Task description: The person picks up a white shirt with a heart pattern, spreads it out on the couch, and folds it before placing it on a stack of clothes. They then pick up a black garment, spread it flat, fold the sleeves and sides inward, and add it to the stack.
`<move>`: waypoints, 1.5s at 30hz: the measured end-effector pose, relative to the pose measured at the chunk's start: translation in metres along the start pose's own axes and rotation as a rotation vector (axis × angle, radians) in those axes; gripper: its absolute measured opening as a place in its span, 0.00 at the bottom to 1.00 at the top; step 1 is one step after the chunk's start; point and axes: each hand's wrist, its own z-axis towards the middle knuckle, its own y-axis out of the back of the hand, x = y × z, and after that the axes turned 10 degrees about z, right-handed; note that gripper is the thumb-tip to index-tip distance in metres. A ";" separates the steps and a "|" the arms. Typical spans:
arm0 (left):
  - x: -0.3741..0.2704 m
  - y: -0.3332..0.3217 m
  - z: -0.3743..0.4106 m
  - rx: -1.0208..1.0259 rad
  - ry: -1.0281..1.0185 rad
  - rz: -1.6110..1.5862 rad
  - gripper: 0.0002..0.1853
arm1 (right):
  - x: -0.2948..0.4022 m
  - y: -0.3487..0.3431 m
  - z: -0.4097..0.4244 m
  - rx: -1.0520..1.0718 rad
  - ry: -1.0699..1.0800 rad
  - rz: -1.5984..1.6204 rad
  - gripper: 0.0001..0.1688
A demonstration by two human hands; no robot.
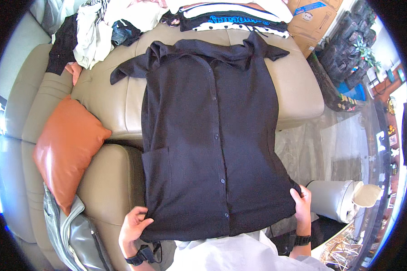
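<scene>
A black button-front garment [196, 135] with a patch pocket lies face up, its upper part on the beige leather sofa [298, 98] and its lower part stretched towards me. Its sleeves are bunched near the collar. My left hand [134, 223] is at the lower left corner of the hem, thumb and fingers pinching the cloth. My right hand [302, 200] grips the lower right edge, thumb on top. Both wrists wear black bands. The row of small buttons runs down the middle between my hands.
An orange cushion [69, 149] leans on the sofa at left, above grey jeans [66, 227]. Folded clothes [237, 20] and a loose heap of clothes [95, 37] lie at the back. Cardboard boxes [313, 23] stand back right; a white bin [329, 198] is beside my right hand.
</scene>
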 end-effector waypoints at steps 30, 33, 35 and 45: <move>-0.255 0.119 0.392 -0.655 -0.636 1.008 0.34 | 0.164 -0.135 0.443 -0.011 0.734 -0.862 0.38; -0.231 0.111 0.441 -0.669 -0.404 1.309 0.38 | 0.147 -0.139 0.481 -0.070 0.819 -1.075 0.30; -0.223 0.118 0.454 -0.645 -0.376 1.295 0.40 | 0.141 -0.133 0.491 -0.098 0.878 -1.087 0.23; -0.198 0.168 0.435 -0.656 0.053 1.328 0.50 | 0.157 -0.068 0.466 -0.249 0.862 -1.267 0.21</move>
